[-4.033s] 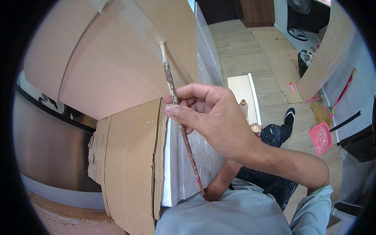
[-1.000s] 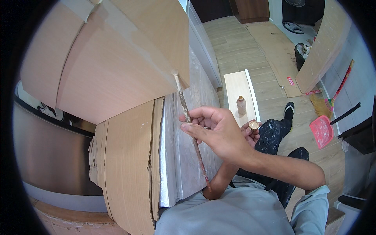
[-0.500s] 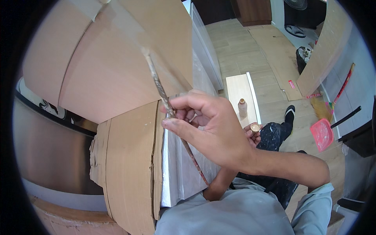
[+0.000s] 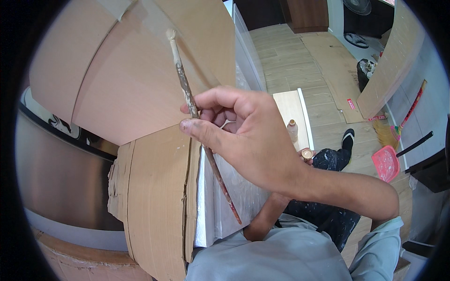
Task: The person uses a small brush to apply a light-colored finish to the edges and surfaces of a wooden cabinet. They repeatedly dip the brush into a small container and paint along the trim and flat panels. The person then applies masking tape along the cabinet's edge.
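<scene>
So, far left: brushed-metal appliance (image 4: 70, 173), dark gap beside it. Next, a big pale wood panel (image 4: 117, 89) fills the upper left, with a lighter smeared band near its top. Below it, folded cardboard (image 4: 157, 196), then a plastic-wrapped slab (image 4: 234, 180) alongside.

Thin brush (image 4: 181, 75) slants in front of the panel and cardboard, whitish tip up, reddish end down; contact between tip and panel can't be confirmed. Right hand (image 4: 253, 136) has it pinched narrow, thumb against index side, other fingers curled in. Good handling, as a judgement: light grip, tip at a low angle, even strokes along the band, wrist loose, tail end clear of the other forearm.

Further right, left hand (image 4: 310, 162), mostly hidden behind the right wrist, has its visible fingers closed round a small round container (image 4: 307, 152), pale contents showing. Best kept level, probably, and near enough for short reloads without drips. Just beyond, a small bottle (image 4: 293, 132) stands capped on a pale board (image 4: 290, 103).

Right side: paint-spotted dark trousers (image 4: 328, 160), then pink dustpan (image 4: 386, 164) and straw broom (image 4: 385, 136) by the wall.
</scene>
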Demonstrator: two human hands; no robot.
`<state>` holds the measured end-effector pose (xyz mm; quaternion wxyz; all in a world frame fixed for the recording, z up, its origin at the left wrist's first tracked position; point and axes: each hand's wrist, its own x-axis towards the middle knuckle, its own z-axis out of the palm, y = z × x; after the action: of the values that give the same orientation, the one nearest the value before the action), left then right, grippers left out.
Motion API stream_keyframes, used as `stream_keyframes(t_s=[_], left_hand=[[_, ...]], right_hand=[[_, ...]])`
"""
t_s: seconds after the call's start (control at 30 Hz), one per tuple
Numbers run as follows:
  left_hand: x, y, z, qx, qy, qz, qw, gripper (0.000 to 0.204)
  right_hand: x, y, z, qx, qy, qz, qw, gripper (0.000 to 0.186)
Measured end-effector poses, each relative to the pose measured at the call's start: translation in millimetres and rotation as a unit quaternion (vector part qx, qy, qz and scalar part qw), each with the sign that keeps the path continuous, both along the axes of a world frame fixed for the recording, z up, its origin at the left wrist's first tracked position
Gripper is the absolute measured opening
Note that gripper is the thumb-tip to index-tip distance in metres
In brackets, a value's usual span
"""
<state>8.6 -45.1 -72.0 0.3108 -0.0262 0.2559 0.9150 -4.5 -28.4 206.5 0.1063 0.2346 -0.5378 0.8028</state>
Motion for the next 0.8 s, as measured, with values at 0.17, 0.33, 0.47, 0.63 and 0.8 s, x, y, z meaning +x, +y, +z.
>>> stream_keyframes(t_s=[0.17,0.33,0.47,0.63,0.8], left_hand=[[-1.2,-4.1,-0.4,-0.046,0.011,-0.023,0.999,0.037],[2.6,-1.5,-3.4,-0.048,0.017,0.004,0.999,0.036],[-5.8,-3.0,-17.9,0.017,0.033,-0.026,0.999,0.036],[-7.1,0.6,-24.0,0.041,0.004,0.004,0.999,0.036],[1.3,-3.2,-3.8,0.01,0.003,-0.019,1.0,0.035]], right_hand=[[-3.5,-1.2,2.2,-0.004,0.018,-0.015,1.0,0.017],[-2.8,4.1,4.4,0.012,-0.013,0.01,1.0,0.014],[2.4,10.2,2.7,0.029,-0.043,0.039,0.998,0.03],[7.1,12.9,1.8,0.044,-0.036,0.03,0.998,0.03],[0.2,10.8,5.0,0.032,-0.007,0.025,0.999,0.025]])
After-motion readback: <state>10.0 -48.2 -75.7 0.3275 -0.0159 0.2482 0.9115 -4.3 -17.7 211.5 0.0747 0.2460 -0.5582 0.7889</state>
